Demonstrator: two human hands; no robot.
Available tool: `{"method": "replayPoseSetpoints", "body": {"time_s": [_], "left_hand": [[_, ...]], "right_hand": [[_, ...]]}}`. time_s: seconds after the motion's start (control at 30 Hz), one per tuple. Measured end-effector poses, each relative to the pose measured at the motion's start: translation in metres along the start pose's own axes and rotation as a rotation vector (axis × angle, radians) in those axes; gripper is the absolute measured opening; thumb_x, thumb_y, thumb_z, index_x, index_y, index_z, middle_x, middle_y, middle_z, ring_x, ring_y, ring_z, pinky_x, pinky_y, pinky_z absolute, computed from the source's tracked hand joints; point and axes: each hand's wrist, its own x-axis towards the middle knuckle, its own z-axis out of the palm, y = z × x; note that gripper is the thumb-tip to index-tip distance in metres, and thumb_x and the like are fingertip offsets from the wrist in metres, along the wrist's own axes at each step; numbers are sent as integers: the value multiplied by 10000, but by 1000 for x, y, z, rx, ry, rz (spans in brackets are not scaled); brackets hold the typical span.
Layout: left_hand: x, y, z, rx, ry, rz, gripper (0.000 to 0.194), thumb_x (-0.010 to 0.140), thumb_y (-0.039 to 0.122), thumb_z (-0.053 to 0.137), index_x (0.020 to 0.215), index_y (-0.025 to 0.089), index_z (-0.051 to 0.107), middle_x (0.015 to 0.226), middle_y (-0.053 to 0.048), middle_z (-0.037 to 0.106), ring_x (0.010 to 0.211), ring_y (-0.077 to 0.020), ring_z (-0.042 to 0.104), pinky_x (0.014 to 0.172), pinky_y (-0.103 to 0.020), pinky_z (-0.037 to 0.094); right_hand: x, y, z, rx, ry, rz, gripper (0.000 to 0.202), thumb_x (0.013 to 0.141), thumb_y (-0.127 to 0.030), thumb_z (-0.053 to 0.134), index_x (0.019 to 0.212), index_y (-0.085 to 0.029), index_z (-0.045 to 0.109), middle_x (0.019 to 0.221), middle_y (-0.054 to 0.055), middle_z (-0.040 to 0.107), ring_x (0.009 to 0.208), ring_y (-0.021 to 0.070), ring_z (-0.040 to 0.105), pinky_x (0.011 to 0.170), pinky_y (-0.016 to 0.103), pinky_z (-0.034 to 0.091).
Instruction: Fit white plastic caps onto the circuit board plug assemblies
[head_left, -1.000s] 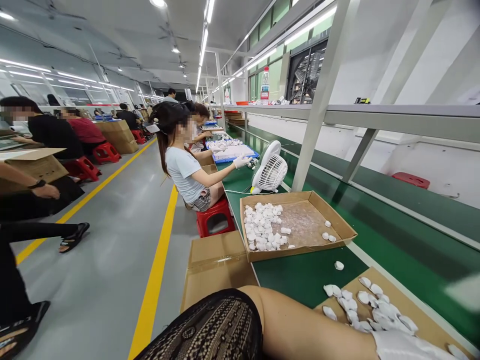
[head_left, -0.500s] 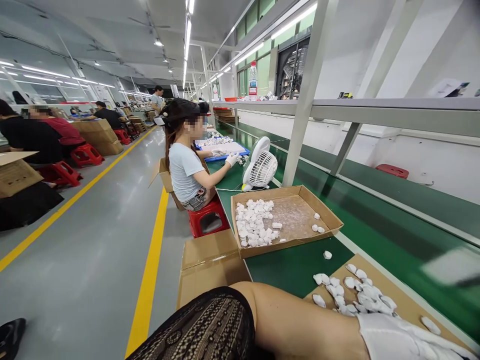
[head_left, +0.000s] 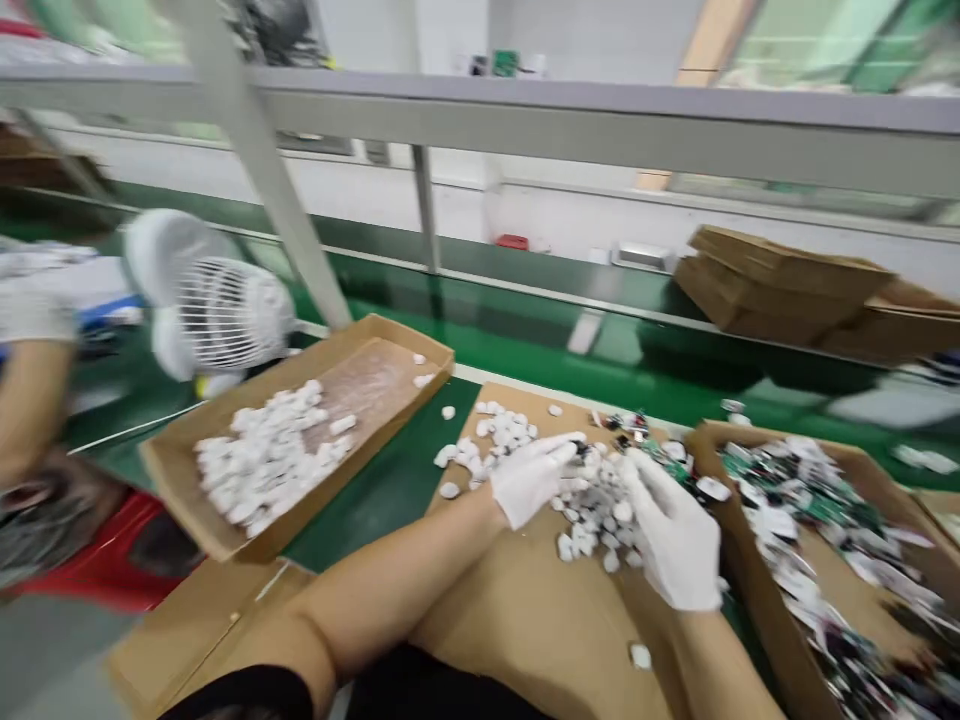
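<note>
My left hand point(head_left: 534, 480), in a white glove, reaches over the cardboard sheet point(head_left: 517, 600). Its fingers are closed on a small dark part point(head_left: 578, 448) at the fingertips, blurred by motion. Just right of it is my right hand point(head_left: 675, 530), also gloved in white. Thumb and fingers are pinched together there, but what they hold is hidden. Beneath and between both hands lies a heap of small white pieces point(head_left: 596, 515). More white pieces point(head_left: 510, 428) are scattered on the sheet behind my left hand.
A shallow cardboard tray point(head_left: 420, 395) with white pieces stands left, beside a white fan point(head_left: 225, 315). A box point(head_left: 750, 560) of green boards and white parts stands right. A shelf point(head_left: 570, 130) spans above the green bench. At far left, a co-worker's arm point(head_left: 34, 400) shows.
My view has swung right and down from the aisle to the bench. Both gloved hands now show over the white pieces; earlier only my left arm and part of its glove were visible.
</note>
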Motion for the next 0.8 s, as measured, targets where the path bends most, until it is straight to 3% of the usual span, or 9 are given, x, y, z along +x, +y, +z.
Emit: {"method": "replayPoseSetpoints", "body": {"time_s": [0.07, 0.17, 0.3, 0.4, 0.47, 0.67, 0.73, 0.8], "left_hand": [[1, -5, 3, 67, -54, -33, 395, 857, 278, 682, 1237, 179, 646, 1232, -134, 632, 926, -188, 655, 875, -345, 514], [1, -18, 5, 150, -96, -55, 447, 877, 329, 661, 1295, 179, 612, 1266, -155, 624, 970, -216, 664, 890, -367, 519], [3, -30, 6, 182, -32, -50, 536, 827, 370, 717, 1305, 149, 612, 1132, -167, 692, 924, -231, 690, 881, -380, 527], [3, -29, 7, 257, 51, -29, 558, 774, 372, 767, 1266, 137, 646, 1155, -163, 689, 936, -244, 689, 887, -385, 529], [1, -26, 9, 273, 68, -20, 543, 753, 371, 784, 1228, 132, 671, 1185, -162, 678, 955, -251, 684, 887, -384, 532], [-2, -19, 8, 172, -53, -1, 482, 789, 431, 739, 1163, 132, 690, 1130, -171, 691, 994, -272, 674, 881, -393, 534], [1, -17, 7, 172, -58, 22, 482, 775, 449, 745, 1125, 120, 698, 1060, -167, 709, 1000, -278, 669, 885, -396, 530], [3, -14, 6, 174, -70, 29, 501, 752, 474, 754, 1093, 110, 704, 1020, -164, 716, 1008, -286, 665, 896, -405, 524]], "right_hand": [[-5, 4, -8, -35, 32, 19, 335, 845, -421, 692, 1103, -217, 749, 1144, 57, 729, 1107, 274, 653, 987, 400, 514], [-8, 10, -4, -61, 10, -87, 286, 857, -371, 671, 1106, -259, 756, 1142, 24, 729, 1096, 258, 669, 1001, 375, 517], [-9, 21, 4, -100, -6, -258, 275, 883, -284, 628, 1135, -286, 740, 1149, 18, 724, 1047, 244, 692, 996, 390, 528], [-9, 23, 5, -164, 29, -303, 289, 895, -269, 602, 1151, -282, 735, 1136, 30, 728, 1012, 252, 704, 964, 396, 545], [-10, 20, 3, -201, -14, -309, 328, 921, -283, 563, 1220, -278, 698, 1086, 35, 746, 925, 243, 724, 901, 382, 569], [-17, 13, 2, -297, -298, -275, 452, 1007, -322, 411, 1446, -246, 489, 756, 9, 757, 647, 201, 704, 771, 342, 579], [-20, 15, 5, -341, -301, -284, 450, 1014, -324, 398, 1451, -252, 482, 751, 1, 756, 639, 198, 703, 750, 328, 579], [-22, 15, 9, -427, -262, -367, 447, 1014, -321, 403, 1446, -246, 489, 890, 29, 771, 779, 216, 725, 796, 334, 569]]}}
